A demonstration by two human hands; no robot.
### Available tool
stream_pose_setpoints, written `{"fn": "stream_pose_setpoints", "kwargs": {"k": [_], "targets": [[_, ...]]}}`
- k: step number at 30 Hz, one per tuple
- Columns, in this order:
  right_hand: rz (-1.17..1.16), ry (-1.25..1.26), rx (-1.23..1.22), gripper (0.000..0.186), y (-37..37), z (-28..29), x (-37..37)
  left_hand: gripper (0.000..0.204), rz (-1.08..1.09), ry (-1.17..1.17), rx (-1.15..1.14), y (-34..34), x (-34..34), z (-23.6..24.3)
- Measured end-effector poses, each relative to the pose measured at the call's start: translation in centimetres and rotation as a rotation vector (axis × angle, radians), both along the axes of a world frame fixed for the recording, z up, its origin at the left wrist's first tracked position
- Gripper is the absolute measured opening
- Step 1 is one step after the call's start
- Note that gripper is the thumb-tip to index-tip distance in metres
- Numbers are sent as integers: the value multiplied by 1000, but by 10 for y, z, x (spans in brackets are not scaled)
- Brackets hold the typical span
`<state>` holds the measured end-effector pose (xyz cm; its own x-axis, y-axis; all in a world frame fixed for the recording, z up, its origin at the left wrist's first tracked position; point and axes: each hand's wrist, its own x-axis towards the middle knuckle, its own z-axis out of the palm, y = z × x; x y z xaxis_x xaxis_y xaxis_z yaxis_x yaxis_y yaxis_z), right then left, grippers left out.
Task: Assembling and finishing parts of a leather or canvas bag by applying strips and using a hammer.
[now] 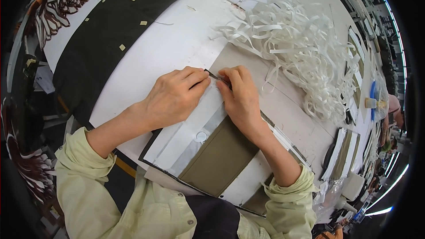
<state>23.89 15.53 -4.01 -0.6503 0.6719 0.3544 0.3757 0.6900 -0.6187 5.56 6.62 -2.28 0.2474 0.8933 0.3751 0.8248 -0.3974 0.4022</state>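
Observation:
Both hands meet at the far edge of a flat panel [219, 159] with olive and white bands and a dark border, lying in front of me. A short dark strip [211, 74] runs between my fingertips there; whether it is part of the panel's border I cannot tell. My left hand [175, 94] pinches its left end between thumb and fingers. With bent fingers, my right hand [241, 97] grips its right end, and the fingertips partly hide it. A translucent strip with a round mark [201, 137] lies along the panel's white band.
A large tangle of white ribbon [296, 48] lies on the table at the right. Dark green fabric [106, 40] with small pale yellow squares stretches across the left. Stacked banded pieces [341, 155] lie at the right edge. Striped brown-and-white bundles [66, 0] hang at far left.

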Motion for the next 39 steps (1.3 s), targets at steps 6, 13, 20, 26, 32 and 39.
{"fn": "stream_pose_setpoints", "kwargs": {"k": [6, 13, 20, 26, 32, 39], "targets": [[-19, 73, -126, 17, 0, -4, 11, 37, 3, -33, -22, 11, -1, 3], [30, 96, 89, 31, -1, -13, 16, 44, -19, 22, -90, 11, -2, 6], [64, 65, 183, 33, -2, -14, 17, 43, -26, 78, -92, 11, 0, 7], [96, 4, 274, 30, -2, -13, 20, 39, -36, 138, -14, 12, 4, 6], [107, -13, 312, 30, -3, -14, 20, 38, -28, 176, -46, 12, 6, 8], [119, -23, 338, 30, -2, -14, 20, 35, -51, 208, -31, 11, 3, 6]]}}
